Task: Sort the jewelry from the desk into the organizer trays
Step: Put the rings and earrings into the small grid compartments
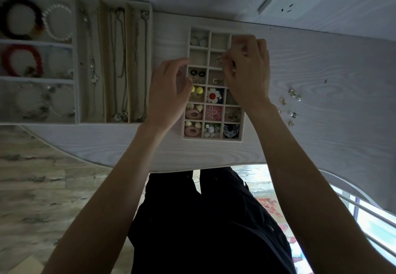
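The right hand pinches a small earring over an upper cell of the grid tray; the left hand hovers, fingers loosely curled, empty. Next: release, then fetch loose earrings right of the tray on the counter.

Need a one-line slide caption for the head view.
Right hand pinches a small earring over the grid tray; left hand hovers beside; loose earrings wait on desk.
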The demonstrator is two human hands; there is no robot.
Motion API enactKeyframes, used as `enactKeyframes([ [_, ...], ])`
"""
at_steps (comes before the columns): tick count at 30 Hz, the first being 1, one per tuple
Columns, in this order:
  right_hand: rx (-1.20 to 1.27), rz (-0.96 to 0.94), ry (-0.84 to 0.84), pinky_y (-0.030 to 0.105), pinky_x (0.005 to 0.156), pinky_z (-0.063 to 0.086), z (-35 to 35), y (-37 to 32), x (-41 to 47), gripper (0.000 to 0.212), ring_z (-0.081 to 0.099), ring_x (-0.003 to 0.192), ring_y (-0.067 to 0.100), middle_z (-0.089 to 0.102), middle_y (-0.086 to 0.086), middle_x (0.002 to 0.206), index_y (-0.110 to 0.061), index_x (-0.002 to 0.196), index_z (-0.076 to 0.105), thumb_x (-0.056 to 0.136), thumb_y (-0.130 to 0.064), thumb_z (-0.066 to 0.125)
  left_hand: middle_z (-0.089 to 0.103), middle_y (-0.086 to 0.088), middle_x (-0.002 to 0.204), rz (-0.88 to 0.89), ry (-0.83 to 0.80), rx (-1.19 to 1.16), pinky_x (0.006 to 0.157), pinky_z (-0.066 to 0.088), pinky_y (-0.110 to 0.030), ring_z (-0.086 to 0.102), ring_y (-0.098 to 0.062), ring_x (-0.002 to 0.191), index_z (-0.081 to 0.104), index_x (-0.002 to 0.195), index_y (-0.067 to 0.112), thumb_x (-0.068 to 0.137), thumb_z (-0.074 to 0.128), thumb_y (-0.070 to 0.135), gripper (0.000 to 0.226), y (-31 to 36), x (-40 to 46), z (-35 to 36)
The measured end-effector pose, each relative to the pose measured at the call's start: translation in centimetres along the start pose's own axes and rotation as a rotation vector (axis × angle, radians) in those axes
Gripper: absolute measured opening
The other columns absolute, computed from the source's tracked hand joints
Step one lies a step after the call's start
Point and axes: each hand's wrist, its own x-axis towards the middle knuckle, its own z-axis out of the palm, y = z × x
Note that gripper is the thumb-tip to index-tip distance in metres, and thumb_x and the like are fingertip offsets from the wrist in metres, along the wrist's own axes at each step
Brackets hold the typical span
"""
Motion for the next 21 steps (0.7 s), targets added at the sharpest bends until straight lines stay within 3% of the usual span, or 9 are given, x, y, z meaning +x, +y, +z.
enactKeyframes([
  [5,-0.041,0.008,-0.003,0.036,0.077,0.044,-0.23,-0.07,-0.17,0.021,0.053,0.102,0.034,0.059,0.014,0.113,-0.015,0.09,0.071,0.082,-0.017,0.052,0.045,0.011,0.112,0.01,0.011,-0.002,0.095,0.046,-0.035,0.055,-0.012,0.101,0.054,0.125,0.015,0.092,0.053,0.018,0.034,0.13,-0.14,-0.09],
  [8,-0.044,0.013,0.008,0.036,0.076,0.044,-0.38,-0.05,-0.29,0.02,0.053,0.103,0.035,0.06,0.013,0.114,-0.014,0.088,0.073,0.082,-0.016,0.054,0.045,0.011,0.113,0.001,0.008,-0.002,0.096,0.041,-0.023,0.053,-0.011,0.103,0.054,0.126,0.014,0.092,0.053,0.016,0.034,0.31,-0.32,-0.22],
  [11,-0.091,0.017,0.005,0.038,0.075,0.046,-0.03,-0.15,-0.13,0.02,0.053,0.106,0.036,0.06,0.013,0.117,-0.014,0.084,0.074,0.081,-0.018,0.055,0.045,0.011,0.112,-0.012,-0.001,0.0,0.095,0.04,-0.021,0.052,-0.01,0.103,0.054,0.126,0.015,0.092,0.053,0.017,0.034,0.37,-0.35,-0.24],
  [15,-0.104,-0.007,-0.075,0.037,0.083,0.04,0.47,-0.43,0.37,0.023,0.047,0.116,0.035,0.056,0.008,0.128,-0.017,0.082,0.076,0.08,-0.021,0.054,0.045,0.011,0.112,-0.017,0.015,0.0,0.091,0.035,-0.009,0.051,-0.007,0.102,0.055,0.125,0.015,0.092,0.053,0.016,0.033,0.32,-0.42,-0.31],
  [21,0.0,0.069,-0.038,0.034,0.085,0.036,0.07,0.08,0.23,0.028,0.045,0.116,0.032,0.056,0.007,0.126,-0.018,0.088,0.075,0.086,-0.028,0.049,0.047,0.009,0.113,-0.026,-0.005,-0.025,0.091,0.046,-0.025,0.054,-0.01,0.099,0.054,0.126,0.017,0.093,0.054,0.017,0.033,0.14,-0.76,-0.23],
])
